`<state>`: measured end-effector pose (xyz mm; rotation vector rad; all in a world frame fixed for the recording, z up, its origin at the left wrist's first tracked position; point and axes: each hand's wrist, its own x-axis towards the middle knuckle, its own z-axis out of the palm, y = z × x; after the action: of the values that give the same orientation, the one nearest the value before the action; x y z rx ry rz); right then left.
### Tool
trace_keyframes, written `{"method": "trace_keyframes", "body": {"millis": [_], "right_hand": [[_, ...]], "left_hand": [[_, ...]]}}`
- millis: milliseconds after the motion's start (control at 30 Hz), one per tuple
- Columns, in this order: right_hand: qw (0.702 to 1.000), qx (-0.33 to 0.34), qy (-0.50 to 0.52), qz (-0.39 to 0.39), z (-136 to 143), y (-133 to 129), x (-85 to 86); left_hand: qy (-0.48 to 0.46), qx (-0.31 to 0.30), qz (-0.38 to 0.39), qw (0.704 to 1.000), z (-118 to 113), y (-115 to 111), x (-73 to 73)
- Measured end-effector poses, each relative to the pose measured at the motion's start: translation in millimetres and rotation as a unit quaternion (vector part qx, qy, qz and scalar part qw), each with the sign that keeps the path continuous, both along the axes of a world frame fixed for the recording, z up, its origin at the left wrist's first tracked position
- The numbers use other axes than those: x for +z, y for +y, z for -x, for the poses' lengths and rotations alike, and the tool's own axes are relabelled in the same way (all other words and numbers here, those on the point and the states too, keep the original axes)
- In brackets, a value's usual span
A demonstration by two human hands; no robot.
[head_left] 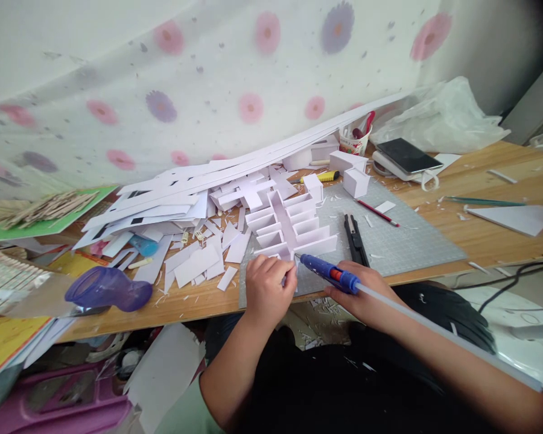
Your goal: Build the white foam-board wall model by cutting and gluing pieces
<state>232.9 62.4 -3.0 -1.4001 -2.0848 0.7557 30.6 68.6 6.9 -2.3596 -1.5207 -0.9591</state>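
Observation:
A white foam-board structure (289, 226) with several upright fins on both sides of a central strip stands on the grey cutting mat (407, 238). My left hand (270, 283) is closed at its near end, thumb and fingers pinched; whatever lies between them is too small to make out. My right hand (366, 295) is wrapped round a blue glue gun (328, 271) with a long, clear glue stick running back over the forearm. The gun's tip touches or nearly touches the structure's near edge, just right of my left hand.
A black cutter (355, 241) and a red pencil (377, 213) lie right of the structure. White scraps (199, 262) and long strips (163, 202) cover the left. A purple container (108, 289) is front left; a phone (408, 155) and cup (353, 143) sit behind.

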Motion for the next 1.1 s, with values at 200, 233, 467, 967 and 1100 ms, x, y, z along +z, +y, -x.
{"method": "trace_keyframes", "body": {"millis": [200, 233, 467, 967, 1100], "right_hand": [[1.0, 0.001, -0.029, -0.002, 1.0, 1.1, 0.0], [1.0, 0.002, -0.03, -0.002, 0.2, 0.9, 0.3], [0.999, -0.015, 0.025, 0.014, -11.1, -2.7, -0.9], [1.0, 0.005, 0.005, -0.025, -2.7, -2.9, -0.3], [1.0, -0.004, -0.014, -0.023, -0.3, -2.4, -1.7]], "left_hand": [[0.0, 0.001, 0.002, 1.0, -0.1, 0.6, 0.6], [0.0, 0.001, 0.003, 1.0, -0.1, 0.6, 0.5], [-0.005, 0.001, 0.0, 1.0, -0.1, 0.0, 0.4], [-0.007, -0.006, 0.004, 1.0, -0.8, -0.2, 1.1], [-0.02, -0.011, 0.002, 1.0, -0.2, 0.2, 0.5]]}}
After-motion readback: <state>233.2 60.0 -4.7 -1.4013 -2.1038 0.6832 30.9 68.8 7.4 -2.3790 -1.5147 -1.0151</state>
